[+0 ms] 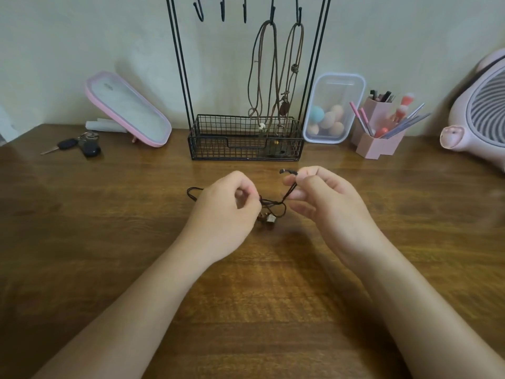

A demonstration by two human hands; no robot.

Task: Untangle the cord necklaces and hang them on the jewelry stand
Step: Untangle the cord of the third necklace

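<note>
On the brown wooden table (109,214), before the black wire jewelry stand (181,64) where two brown cord necklaces (261,77) already hang, the left hand (226,212) and right hand (325,203) each pinch the dark knotted cord tangle (273,207), held slightly apart, likely to loosen it.

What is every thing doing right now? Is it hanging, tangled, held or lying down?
Left hand: pinches the dark cords.
Right hand: pinches a cord near its end.
Dark cords: tangled between both hands.
Jewelry stand: upright, three hooks bare.
Brown necklaces: hanging from the stand.
Mirror: tilted back.
Keys: lying flat.
</note>
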